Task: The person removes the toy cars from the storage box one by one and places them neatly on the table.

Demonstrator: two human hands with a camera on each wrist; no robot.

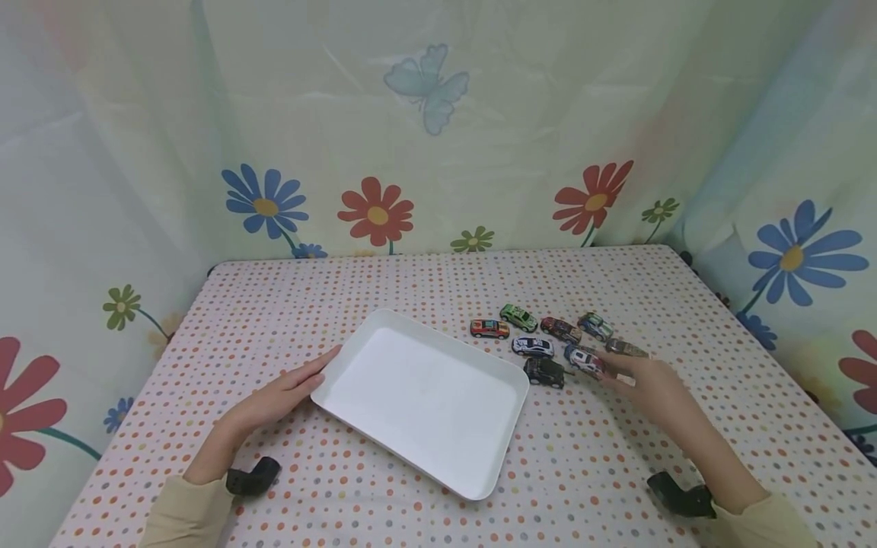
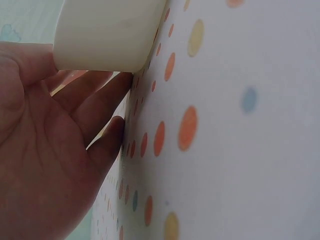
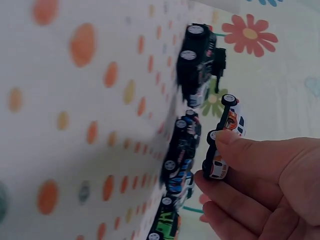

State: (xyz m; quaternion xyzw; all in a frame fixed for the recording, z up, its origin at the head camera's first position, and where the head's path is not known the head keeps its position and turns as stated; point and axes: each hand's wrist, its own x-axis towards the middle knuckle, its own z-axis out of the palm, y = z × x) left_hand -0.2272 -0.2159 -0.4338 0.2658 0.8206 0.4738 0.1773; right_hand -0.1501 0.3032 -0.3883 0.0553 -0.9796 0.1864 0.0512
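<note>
My right hand [image 1: 647,384] pinches a white toy car [image 3: 233,119] with orange markings between thumb and fingers. In the right wrist view, the car appears lifted off the table, beside a black toy car [image 3: 196,60] with a protruding barrel-like part. At the left end of a white rectangular tray [image 1: 421,403], my left hand [image 1: 277,396] touches the outer side with mostly straight fingers. The tray's corner [image 2: 105,37] hides part of the left thumb and fingers in the left wrist view. No objects lie inside the tray.
Beyond the tray's right side stand several toy cars: orange-red [image 1: 489,329], green [image 1: 518,317], dark red [image 1: 561,329], blue-green [image 1: 595,326], white-and-black [image 1: 532,347] and brown [image 1: 623,347]. A dotted cloth [image 1: 274,304] covers the table; a flowered curtain [image 1: 493,152] hangs behind it.
</note>
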